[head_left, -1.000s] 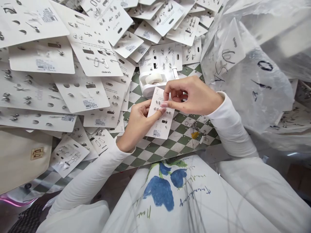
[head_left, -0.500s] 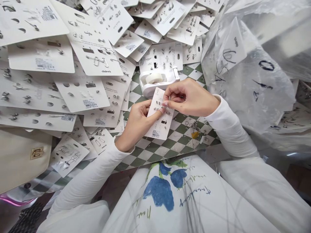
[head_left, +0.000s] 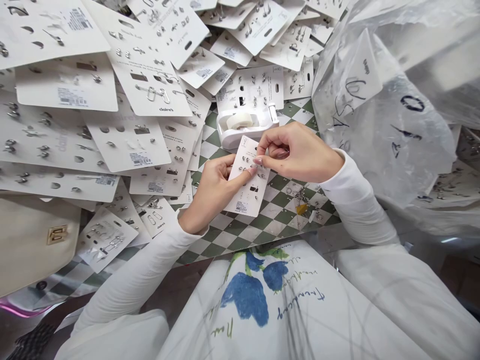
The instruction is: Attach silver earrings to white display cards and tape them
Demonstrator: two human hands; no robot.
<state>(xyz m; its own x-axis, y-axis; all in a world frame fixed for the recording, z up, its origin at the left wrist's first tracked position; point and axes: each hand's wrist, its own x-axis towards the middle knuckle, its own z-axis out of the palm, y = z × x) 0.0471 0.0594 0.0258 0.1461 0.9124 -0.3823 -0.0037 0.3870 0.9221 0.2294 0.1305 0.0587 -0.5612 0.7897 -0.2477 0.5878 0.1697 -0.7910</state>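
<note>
A white earring card [head_left: 245,192] with several small metal earring parts on its face is tilted over the checkered table. My left hand [head_left: 215,187] grips its left edge, thumb lying across the front and fingers behind. At the card's upper right, my right hand [head_left: 294,152] pinches thumb and forefinger together close to the earring backs. Whatever is between those fingertips is too small to make out. Just beyond the card stands a white tape dispenser [head_left: 245,131] with a roll of tape in it.
Overlapping earring cards [head_left: 127,142] cover the left and far side. Clear plastic bags [head_left: 390,110] with black marker writing bulge at the right. Small loose metal pieces and a yellow bit [head_left: 301,209] lie on the checkered table [head_left: 240,232]. A cream bag [head_left: 35,245] sits at the left.
My right hand has shifted slightly to the right, its pinched fingertips a little farther from the card's middle. My left hand and the card stay nearly still.
</note>
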